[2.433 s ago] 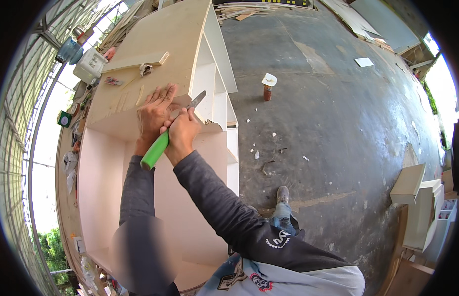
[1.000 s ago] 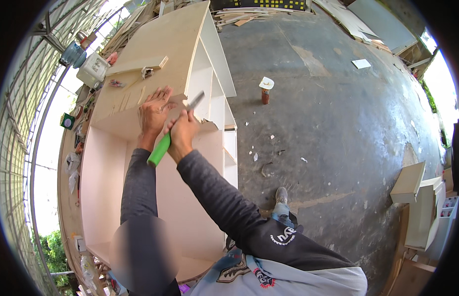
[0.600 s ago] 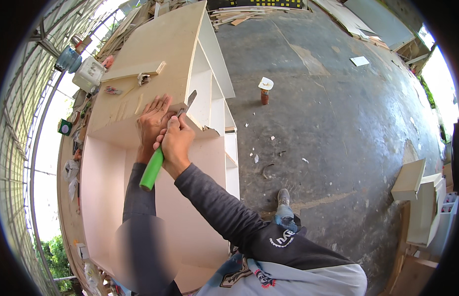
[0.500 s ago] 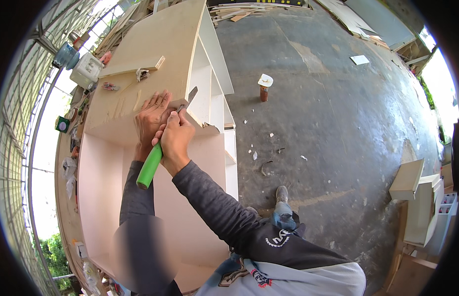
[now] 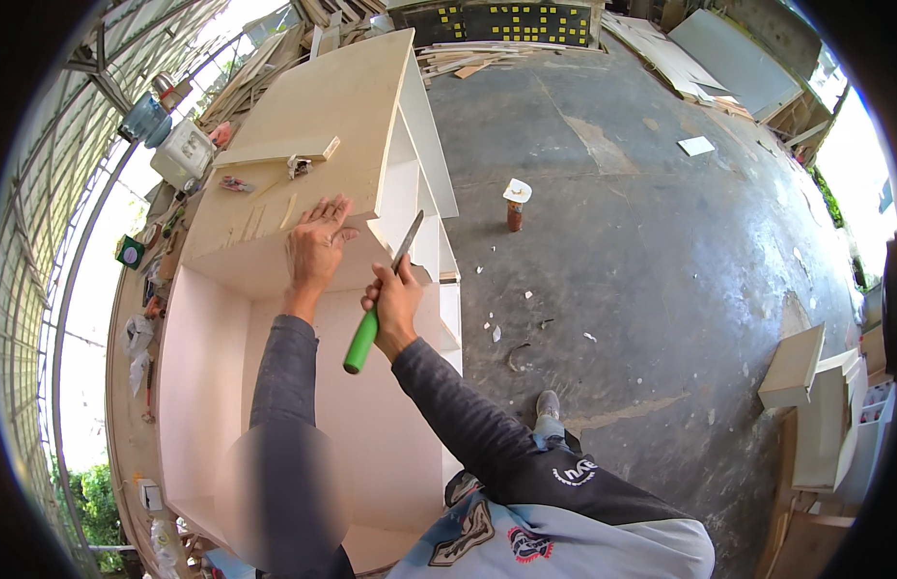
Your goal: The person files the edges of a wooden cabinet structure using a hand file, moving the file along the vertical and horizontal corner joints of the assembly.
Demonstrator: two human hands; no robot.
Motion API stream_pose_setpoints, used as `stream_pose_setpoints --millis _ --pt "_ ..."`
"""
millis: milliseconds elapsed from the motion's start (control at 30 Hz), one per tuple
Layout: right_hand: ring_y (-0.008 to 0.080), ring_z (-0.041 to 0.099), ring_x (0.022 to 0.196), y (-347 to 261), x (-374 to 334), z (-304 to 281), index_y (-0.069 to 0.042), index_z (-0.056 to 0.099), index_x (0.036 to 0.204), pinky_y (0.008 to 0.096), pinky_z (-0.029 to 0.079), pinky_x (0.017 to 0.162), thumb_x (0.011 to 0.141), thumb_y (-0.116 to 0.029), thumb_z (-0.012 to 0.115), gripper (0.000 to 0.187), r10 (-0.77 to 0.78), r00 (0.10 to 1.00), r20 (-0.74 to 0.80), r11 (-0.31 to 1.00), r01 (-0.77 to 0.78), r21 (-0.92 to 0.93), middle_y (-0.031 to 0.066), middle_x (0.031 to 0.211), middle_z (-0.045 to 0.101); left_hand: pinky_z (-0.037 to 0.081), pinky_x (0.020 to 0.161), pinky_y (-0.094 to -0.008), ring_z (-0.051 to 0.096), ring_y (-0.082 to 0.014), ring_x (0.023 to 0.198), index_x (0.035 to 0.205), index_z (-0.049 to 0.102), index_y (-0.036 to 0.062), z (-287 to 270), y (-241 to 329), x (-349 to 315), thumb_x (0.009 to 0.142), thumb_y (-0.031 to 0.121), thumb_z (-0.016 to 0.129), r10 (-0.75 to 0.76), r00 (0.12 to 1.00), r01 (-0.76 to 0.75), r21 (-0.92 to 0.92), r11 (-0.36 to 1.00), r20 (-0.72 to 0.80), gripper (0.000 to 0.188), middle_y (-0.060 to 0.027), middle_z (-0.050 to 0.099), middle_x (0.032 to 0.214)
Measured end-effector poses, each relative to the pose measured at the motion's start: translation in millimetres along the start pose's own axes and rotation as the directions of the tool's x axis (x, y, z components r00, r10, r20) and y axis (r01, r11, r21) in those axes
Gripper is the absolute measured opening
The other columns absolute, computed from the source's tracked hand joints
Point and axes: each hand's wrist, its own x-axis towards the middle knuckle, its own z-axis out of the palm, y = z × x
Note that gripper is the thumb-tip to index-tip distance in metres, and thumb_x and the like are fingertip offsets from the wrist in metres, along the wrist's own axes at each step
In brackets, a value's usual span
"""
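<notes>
Left hand [image 5: 316, 243] flat, fingers spread, pressed on top panel of pale cabinet [image 5: 303, 125] near its front edge. Right hand [image 5: 395, 304] just beside, fingers clamped round green-handled chisel [image 5: 376, 311]; handle below fist, blade angled up past fingertips, beside cabinet's white shelves.

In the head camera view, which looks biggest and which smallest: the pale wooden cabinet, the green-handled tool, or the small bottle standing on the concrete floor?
Largest to smallest, as they look here:
1. The pale wooden cabinet, far the biggest.
2. The green-handled tool in the right hand.
3. The small bottle, though it stands farther from the camera, so this last ranking is unsure.
</notes>
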Motion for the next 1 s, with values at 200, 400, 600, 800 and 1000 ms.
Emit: stream_pose_setpoints --millis 200,400,600,800,1000 --pt "0.0087 0.047 0.056 -27 -43 -28 -0.011 0.041 0.13 0.021 0.04 0.042 0.103 -0.009 0.042 0.027 0.079 0.97 0.229 0.988 -0.107 0.115 0.0077 0.089 0.057 0.05 0.105 -0.0413 0.063 -0.0381 0.122 0.128 0.069 0.0058 -13 11 10 0.083 0.009 0.074 -0.037 0.996 0.042 -0.052 0.998 0.08 0.045 -0.0193 0.067 0.129" --pt "0.0063 0.039 0.052 -52 -40 -24 -0.009 0.041 0.126 0.0192 0.035 0.04 0.104 -0.009 0.043 0.023 0.117 0.903 0.414 0.951 -0.223 0.217 0.0068 0.084 0.056 0.04 0.112 -0.0533 0.053 -0.0351 0.134 0.125 0.071 0.0093 -18 37 18 0.085 0.008 0.066 0.076 0.986 -0.067 -0.067 0.996 0.147 0.04 -0.0161 0.06 0.141" --pt "0.0052 0.035 0.051 -54 0 -54 -0.008 0.042 0.101 0.0188 0.032 0.04 0.104 -0.017 0.049 0.012 0.08 0.971 0.225 0.964 -0.133 0.231 0.0049 0.081 0.053 0.028 0.119 -0.0586 0.037 -0.0292 0.148 0.108 0.074 0.0073 -34 83 61 0.086 0.013 0.067 0.211 0.766 -0.547 0.443 0.71 0.607 0.023 -0.0137 0.048 0.154" --pt "0.0053 0.036 0.053 -77 15 -73 -0.007 0.041 0.102 0.0195 0.032 0.041 0.101 -0.013 0.052 0.013 0.018 0.988 0.151 0.985 -0.043 0.165 0.0058 0.081 0.055 0.024 0.117 -0.0682 0.04 -0.0344 0.146 0.103 0.076 0.0078 -6 96 70 0.088 0.017 0.066 0.063 0.717 -0.619 0.592 0.516 0.695 0.02 -0.0171 0.054 0.148" --pt "0.0058 0.037 0.053 -105 30 -81 -0.007 0.039 0.102 0.0203 0.032 0.041 0.1 -0.01 0.053 0.015 -0.037 0.989 0.143 0.981 0.008 0.193 0.0068 0.079 0.054 0.024 0.116 -0.0686 0.05 -0.0348 0.138 0.102 0.076 0.0055 16 113 70 0.089 0.017 0.064 -0.007 0.586 -0.72 0.525 0.453 0.81 0.021 -0.0179 0.068 0.127"
